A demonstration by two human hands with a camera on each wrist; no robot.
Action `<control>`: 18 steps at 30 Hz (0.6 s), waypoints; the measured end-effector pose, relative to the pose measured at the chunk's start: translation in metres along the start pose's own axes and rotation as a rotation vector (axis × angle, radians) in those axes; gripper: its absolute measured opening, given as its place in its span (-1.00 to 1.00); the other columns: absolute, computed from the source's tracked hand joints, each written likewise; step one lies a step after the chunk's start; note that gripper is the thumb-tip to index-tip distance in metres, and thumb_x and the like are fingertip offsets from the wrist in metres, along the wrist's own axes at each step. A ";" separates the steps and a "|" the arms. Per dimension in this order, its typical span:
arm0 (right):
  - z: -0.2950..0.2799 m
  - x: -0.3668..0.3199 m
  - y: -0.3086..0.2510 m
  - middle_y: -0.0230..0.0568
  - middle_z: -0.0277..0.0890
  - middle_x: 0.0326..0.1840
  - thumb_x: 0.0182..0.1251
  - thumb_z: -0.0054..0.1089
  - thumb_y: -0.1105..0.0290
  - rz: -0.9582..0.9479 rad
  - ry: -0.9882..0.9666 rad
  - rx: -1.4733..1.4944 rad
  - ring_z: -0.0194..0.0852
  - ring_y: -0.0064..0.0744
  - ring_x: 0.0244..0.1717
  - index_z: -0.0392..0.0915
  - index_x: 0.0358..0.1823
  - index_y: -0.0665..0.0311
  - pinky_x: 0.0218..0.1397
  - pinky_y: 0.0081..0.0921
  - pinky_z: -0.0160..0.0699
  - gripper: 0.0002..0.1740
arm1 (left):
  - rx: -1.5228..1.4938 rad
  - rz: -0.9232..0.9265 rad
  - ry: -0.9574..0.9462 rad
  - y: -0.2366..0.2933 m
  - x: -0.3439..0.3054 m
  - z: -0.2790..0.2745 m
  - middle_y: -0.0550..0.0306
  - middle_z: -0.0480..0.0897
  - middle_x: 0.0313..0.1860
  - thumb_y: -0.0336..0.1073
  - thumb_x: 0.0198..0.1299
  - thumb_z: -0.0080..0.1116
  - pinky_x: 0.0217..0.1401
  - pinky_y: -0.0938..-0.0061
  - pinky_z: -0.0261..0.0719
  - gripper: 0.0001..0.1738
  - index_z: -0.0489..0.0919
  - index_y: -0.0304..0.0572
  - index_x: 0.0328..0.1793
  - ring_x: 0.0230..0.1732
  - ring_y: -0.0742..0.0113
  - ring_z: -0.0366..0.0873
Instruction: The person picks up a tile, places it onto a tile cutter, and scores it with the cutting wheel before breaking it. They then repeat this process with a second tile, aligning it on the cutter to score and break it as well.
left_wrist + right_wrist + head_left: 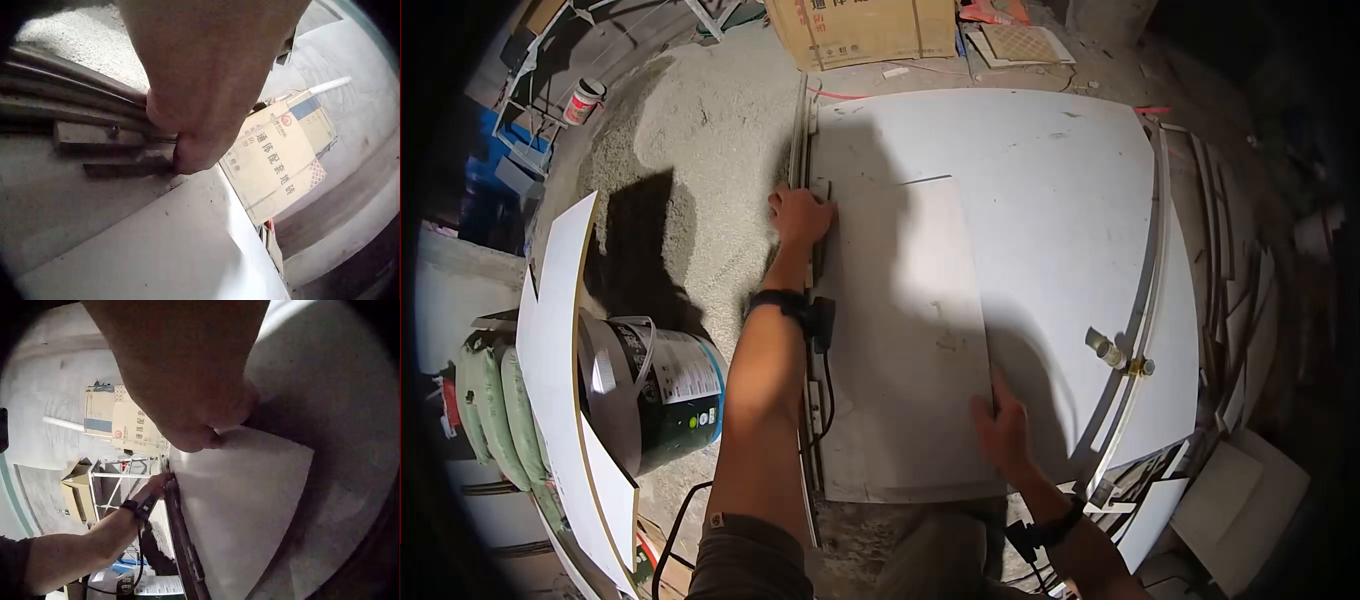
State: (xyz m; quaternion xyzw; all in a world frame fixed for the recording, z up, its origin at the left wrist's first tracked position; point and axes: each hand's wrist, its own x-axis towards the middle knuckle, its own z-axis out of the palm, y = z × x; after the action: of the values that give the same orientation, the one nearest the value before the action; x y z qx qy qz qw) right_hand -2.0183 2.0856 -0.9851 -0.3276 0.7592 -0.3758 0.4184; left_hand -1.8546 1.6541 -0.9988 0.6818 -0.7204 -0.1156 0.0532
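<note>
Head view first: a smaller white panel (900, 300) lies flat on a large white board (1050, 150), its left edge running along a long metal rail (800, 130). At the upper part of that edge, the left grip (802, 212) is narrow, its fingers curled over the rail. Lower down, on the opposite edge, the right grip (1005, 425) pinches the smaller panel, thumb on one side of the edge and fingers on the other. A second rail (1157, 300) with a brass fitting (1140, 367) lies over the right part of the large board, well apart from both grips. A big bucket (680, 380) is near the left forearm, and a carton (865, 30) is beyond the far end.

Left wrist view: the left grip is beside a metal block (94, 134) and a dark strip (128, 169) along the rail. Its fingertips are hidden here, so I cannot tell from this view how firmly they hold.

Right wrist view: the right grip is at the edge of the smaller panel, a fingertip close to its surface; the left grip shows across the panel, at the rail.

My reading is that the step in hand is setting the smaller panel square to the rail. The next move calls for a small, even nudge from the right grip, keeping the panel flat, while the left grip steadies the rail side so that the corner does not swing out.
</note>
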 end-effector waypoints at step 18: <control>0.021 -0.004 0.006 0.14 0.51 -0.15 0.28 0.38 0.33 -0.197 0.047 -0.360 0.54 0.06 -0.12 0.35 0.58 0.31 0.01 -0.10 0.56 -0.19 | -0.147 0.133 0.159 -0.029 0.016 0.022 -0.42 0.44 0.39 -0.37 0.28 0.22 0.58 -0.02 0.33 -0.76 0.74 -0.50 -0.18 0.43 -0.37 0.29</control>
State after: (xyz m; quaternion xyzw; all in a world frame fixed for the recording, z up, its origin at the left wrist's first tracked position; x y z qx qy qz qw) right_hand -1.9994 2.0852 -0.9960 -0.4609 0.7880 -0.2807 0.2962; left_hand -1.8325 1.6393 -1.0287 0.6336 -0.7473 -0.1099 0.1672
